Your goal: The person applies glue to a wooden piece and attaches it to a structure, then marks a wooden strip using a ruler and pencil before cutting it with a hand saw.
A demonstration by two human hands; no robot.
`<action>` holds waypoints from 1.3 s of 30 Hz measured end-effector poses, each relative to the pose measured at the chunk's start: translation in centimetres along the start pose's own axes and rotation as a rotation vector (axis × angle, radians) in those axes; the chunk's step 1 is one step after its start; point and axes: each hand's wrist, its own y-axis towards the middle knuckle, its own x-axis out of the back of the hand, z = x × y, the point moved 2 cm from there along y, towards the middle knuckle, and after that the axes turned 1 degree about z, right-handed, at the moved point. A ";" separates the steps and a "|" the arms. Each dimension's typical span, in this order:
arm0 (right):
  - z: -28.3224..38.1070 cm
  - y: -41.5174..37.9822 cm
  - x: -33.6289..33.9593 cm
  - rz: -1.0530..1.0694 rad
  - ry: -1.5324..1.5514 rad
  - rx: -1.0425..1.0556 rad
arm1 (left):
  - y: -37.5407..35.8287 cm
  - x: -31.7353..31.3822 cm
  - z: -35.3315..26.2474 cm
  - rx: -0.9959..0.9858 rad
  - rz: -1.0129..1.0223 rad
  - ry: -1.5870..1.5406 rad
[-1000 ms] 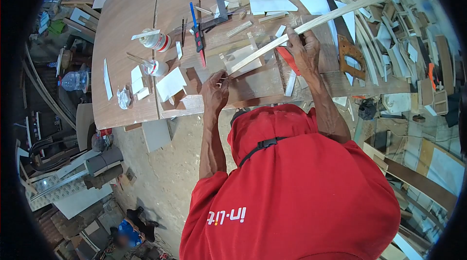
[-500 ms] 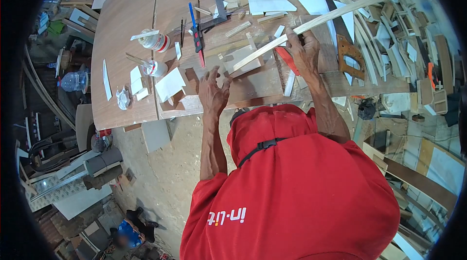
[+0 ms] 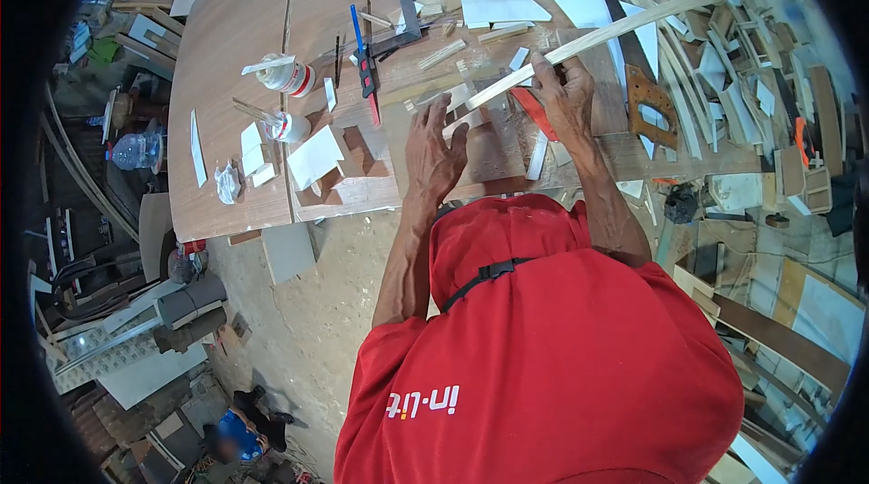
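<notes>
A long pale wooden strip (image 3: 634,25) slants across the table from the upper right down toward the near edge. My right hand (image 3: 568,99) grips it around the middle, thumb and fingers closed. At the lower end, the thumb and fingers of my left hand (image 3: 434,153) lie on either side of the strip, partly hiding its tip. Beneath the strip is a flat board (image 3: 493,153) on the table. A red-handled tool (image 3: 534,113) lies beside my right hand, partly covered by it.
On the table (image 3: 226,40) are a handsaw (image 3: 652,108), a metal square (image 3: 405,4), a red-and-black tool with a blue end (image 3: 366,72), and a glue bottle (image 3: 288,76). A jar holding sticks (image 3: 290,127) stands nearby. Wood offcuts are piled at right (image 3: 724,76).
My left hand has moved right and slightly up, from beside the strip's lower end to around it. My right hand and the strip have stayed nearly still.
</notes>
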 end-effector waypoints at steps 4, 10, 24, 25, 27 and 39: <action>0.4 0.1 -0.1 -0.015 -0.037 0.006 | -1.3 -0.3 -0.6 -0.088 -0.190 0.076; 0.1 0.3 -0.3 -0.001 -0.027 0.005 | -4.1 0.1 3.7 0.060 -0.307 0.056; 0.3 0.4 -0.3 -0.006 -0.048 0.010 | -3.7 0.8 5.9 0.172 -0.108 0.009; 0.3 0.4 -0.3 -0.005 -0.043 0.008 | -3.7 0.8 6.1 0.172 -0.108 0.009; 0.4 0.3 -0.3 -0.005 -0.040 0.005 | -3.8 0.6 6.7 0.179 -0.131 0.004; 0.5 0.3 -0.1 0.000 -0.072 0.040 | -3.5 1.0 6.7 0.241 -0.082 -0.063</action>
